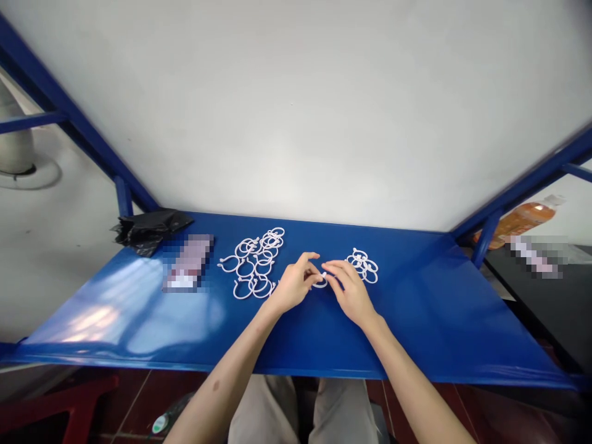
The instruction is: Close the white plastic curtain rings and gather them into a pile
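Between my two hands is a white plastic curtain ring (319,283), just above the blue table. My left hand (296,283) pinches its left side, thumb and index finger bent toward each other. On the other side my right hand (349,290) grips the ring's end with thumb and fingertips. Fingers cover part of the ring, so I cannot tell whether its clasp is fastened. Left of my hands lies a loose spread of similar white rings (263,262), many with open ends and small knobs. A smaller cluster of rings (363,266) lies just beyond my right hand.
The blue table (416,320) backs onto a white wall, with blue metal posts at both sides. A crumpled black plastic bag (152,228) and a blurred flat object (192,262) lie at left. An orange bottle (527,219) rests on a dark surface at right.
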Demonstrator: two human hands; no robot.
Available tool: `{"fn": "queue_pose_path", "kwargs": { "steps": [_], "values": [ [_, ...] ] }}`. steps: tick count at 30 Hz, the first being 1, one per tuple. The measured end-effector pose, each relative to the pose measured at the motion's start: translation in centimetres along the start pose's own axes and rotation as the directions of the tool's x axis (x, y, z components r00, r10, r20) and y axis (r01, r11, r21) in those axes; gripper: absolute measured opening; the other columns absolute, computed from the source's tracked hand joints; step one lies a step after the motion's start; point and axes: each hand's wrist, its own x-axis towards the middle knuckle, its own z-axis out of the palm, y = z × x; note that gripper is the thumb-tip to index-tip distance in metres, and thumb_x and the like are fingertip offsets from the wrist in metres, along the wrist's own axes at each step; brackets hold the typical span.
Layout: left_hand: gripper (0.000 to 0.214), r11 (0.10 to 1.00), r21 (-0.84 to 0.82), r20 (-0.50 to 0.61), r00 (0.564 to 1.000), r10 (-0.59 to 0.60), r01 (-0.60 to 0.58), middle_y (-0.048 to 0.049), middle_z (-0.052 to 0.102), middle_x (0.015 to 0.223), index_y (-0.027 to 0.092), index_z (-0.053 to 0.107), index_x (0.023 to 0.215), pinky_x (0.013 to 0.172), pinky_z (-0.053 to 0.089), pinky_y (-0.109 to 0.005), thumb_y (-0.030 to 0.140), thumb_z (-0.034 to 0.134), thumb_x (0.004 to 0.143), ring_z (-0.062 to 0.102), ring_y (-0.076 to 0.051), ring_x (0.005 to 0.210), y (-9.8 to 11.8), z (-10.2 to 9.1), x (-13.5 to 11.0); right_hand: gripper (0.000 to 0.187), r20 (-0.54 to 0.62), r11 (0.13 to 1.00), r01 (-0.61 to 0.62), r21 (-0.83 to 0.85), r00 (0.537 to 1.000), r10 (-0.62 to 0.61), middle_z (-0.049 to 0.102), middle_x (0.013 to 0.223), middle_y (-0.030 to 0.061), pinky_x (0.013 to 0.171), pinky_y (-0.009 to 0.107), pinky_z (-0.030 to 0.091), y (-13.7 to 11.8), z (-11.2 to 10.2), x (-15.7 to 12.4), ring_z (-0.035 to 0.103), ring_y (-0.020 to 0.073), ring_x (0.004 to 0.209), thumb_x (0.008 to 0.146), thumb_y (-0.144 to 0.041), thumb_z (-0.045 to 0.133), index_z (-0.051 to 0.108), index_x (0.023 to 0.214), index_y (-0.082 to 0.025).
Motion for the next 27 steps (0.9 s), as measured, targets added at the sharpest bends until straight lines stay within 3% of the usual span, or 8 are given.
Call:
{"fn": "queue_pose_path", "kwargs": {
  "steps": [6,9,11,14,16,18,22,27],
  "values": [
    [0.040,1.000,0.013,0.132,0.991,0.023,-0.025,0.0010,0.073,0.091,0.025,0.052,0.133,0.065,0.055,-0.025,0.026,0.057,0.093,0.068,-0.014,0.070,-0.1,-0.4,-0.2,0.015,0.228,0.995,-0.046,0.090,0.973,0.024,0.070,0.099,0.0042,0.083,0.033,0.055,-0.1,-1.1,1.1,0.067,0.0185,0.092,0.101,-0.032,0.056,0.069,0.103,-0.024],
    [0.037,0.980,0.172,0.024,0.995,0.102,-0.104,-0.0052,0.072,0.110,0.023,0.055,0.130,0.079,0.058,-0.031,0.024,0.056,0.093,0.070,-0.017,0.091,-0.2,-0.8,0.1,0.016,0.216,0.999,-0.025,0.021,0.976,0.020,0.072,0.096,0.0037,0.085,0.035,0.053,1.5,-2.0,2.4,0.066,0.0197,0.091,0.101,-0.032,0.056,0.070,0.097,-0.024],
    [0.029,0.898,0.438,-0.179,0.974,0.141,-0.050,-0.0096,0.068,0.116,0.020,0.060,0.122,0.092,0.055,-0.038,0.022,0.053,0.094,0.066,-0.023,0.105,-0.3,-1.4,0.2,0.014,0.133,0.993,-0.077,-0.092,0.987,0.089,0.074,0.098,0.0043,0.088,0.038,0.051,3.4,-2.9,3.6,0.065,0.0223,0.093,0.099,-0.032,0.059,0.071,0.098,-0.025],
    [0.024,0.626,0.738,-0.416,0.900,0.128,0.252,-0.0155,0.067,0.109,0.015,0.065,0.111,0.100,0.047,-0.049,0.026,0.052,0.096,0.059,-0.033,0.113,-0.6,-2.5,0.2,0.012,0.077,0.952,-0.207,-0.223,0.970,0.229,0.076,0.099,0.0050,0.087,0.041,0.051,6.2,-4.3,5.1,0.062,0.0260,0.096,0.096,-0.030,0.061,0.072,0.100,-0.025],
    [0.026,0.466,0.796,-0.458,0.888,0.046,0.386,-0.0177,0.067,0.107,0.013,0.066,0.109,0.095,0.047,-0.050,0.030,0.053,0.095,0.057,-0.036,0.111,-0.8,-3.0,0.1,0.011,0.111,0.937,-0.222,-0.271,0.959,0.259,0.076,0.097,0.0046,0.087,0.042,0.050,7.6,-4.8,5.5,0.059,0.0275,0.098,0.095,-0.030,0.062,0.072,0.096,-0.025],
    [0.025,0.374,0.824,-0.446,0.894,-0.033,0.425,-0.0176,0.067,0.107,0.013,0.067,0.108,0.091,0.047,-0.048,0.028,0.052,0.095,0.057,-0.037,0.110,-0.8,-3.0,0.0,0.012,0.128,0.929,-0.205,-0.309,0.958,0.255,0.076,0.095,0.0048,0.089,0.043,0.049,8.5,-4.9,5.5,0.057,0.0287,0.100,0.094,-0.031,0.062,0.072,0.092,-0.026],
    [0.026,0.313,0.850,-0.422,0.904,-0.075,0.423,-0.0160,0.065,0.113,0.015,0.066,0.112,0.088,0.046,-0.043,0.019,0.046,0.096,0.057,-0.033,0.109,-0.8,-2.8,0.0,0.014,0.095,0.910,-0.184,-0.371,0.968,0.234,0.074,0.098,0.0070,0.092,0.046,0.048,9.1,-4.4,4.7,0.053,0.0304,0.101,0.093,-0.032,0.062,0.073,0.088,-0.025],
    [0.031,0.313,0.833,-0.458,0.886,-0.071,0.456,-0.0161,0.064,0.114,0.015,0.064,0.118,0.086,0.045,-0.042,0.013,0.043,0.095,0.059,-0.032,0.105,-1.2,-3.0,0.0,0.014,0.038,0.908,-0.201,-0.368,0.972,0.230,0.073,0.100,0.0072,0.091,0.046,0.049,8.7,-4.4,4.3,0.051,0.0308,0.104,0.093,-0.030,0.062,0.073,0.090,-0.024]
  ]
}}
